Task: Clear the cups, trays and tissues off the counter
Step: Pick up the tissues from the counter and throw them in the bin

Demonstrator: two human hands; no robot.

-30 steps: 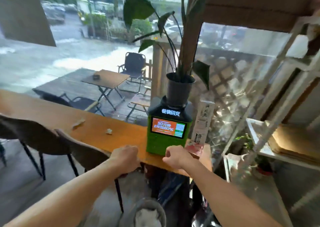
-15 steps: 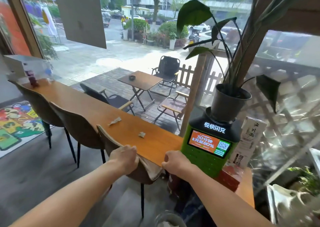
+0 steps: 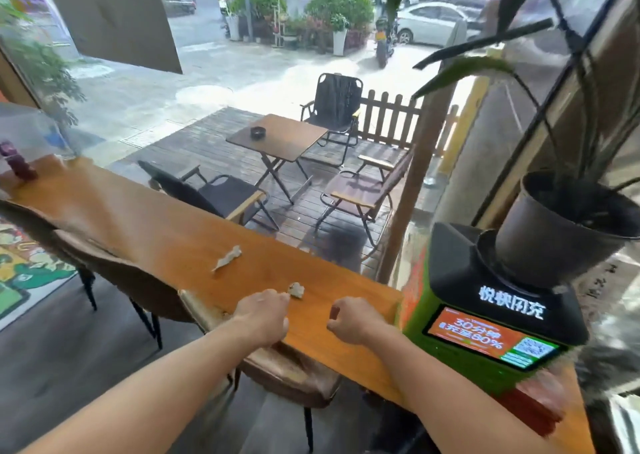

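A long wooden counter (image 3: 145,225) runs along the window. Two bits of crumpled tissue lie on it: a twisted strip (image 3: 227,257) near the middle and a small wad (image 3: 296,290) close to me. My left hand (image 3: 261,315) hovers over the counter's near edge, fingers curled, its fingertips just short of the small wad. My right hand (image 3: 353,320) is over the counter to the right, fingers curled loosely and holding nothing.
A green charging kiosk (image 3: 485,332) with a potted plant (image 3: 561,231) on top stands at the counter's right end. Brown chairs (image 3: 114,270) line the near side. A dark red object (image 3: 19,164) and a clear box sit at the far left end.
My view swung left and closer to the counter. Both hands moved forward from the near edge over the wood; my left hand now nears the small wad.
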